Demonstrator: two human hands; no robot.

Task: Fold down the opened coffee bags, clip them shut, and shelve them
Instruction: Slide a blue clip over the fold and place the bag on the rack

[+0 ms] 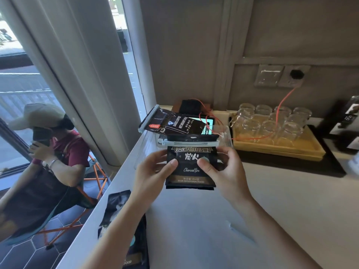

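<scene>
Counter: pale worktop [223, 220] running along a grey wall, with a tall window to the left.
Held coffee bag [191, 167]: black pouch with gold lettering, upright, lifted just above the worktop in front of the clear bin; its top is folded over.
Sealing clip [187, 143]: long pale bar clamped straight across the folded top of the held bag.
Left hand [153, 171]: grasping the bag's left edge, thumb pressed on the front panel.
Right hand [223, 167]: grasping the bag's right edge, thumb on the front near the round valve.
Clear bin [226, 136]: transparent plastic container behind the held bag; inside it leans a second coffee bag [174, 124], tilted left, black with white print.
Second clip [148, 118]: pale bar closing the top of the leaning bag.
Third bag [124, 226]: dark pouch lying flat at the worktop's left edge, near the left forearm; whether it is clipped cannot be told.
Wooden tray [303, 150]: yellowish, resting on a dark mat to the right of the bin; it holds rows of upturned clear glasses [272, 123].
Wall: socket plate [279, 75] with an orange cable [281, 101] trailing down over the glasses.
</scene>
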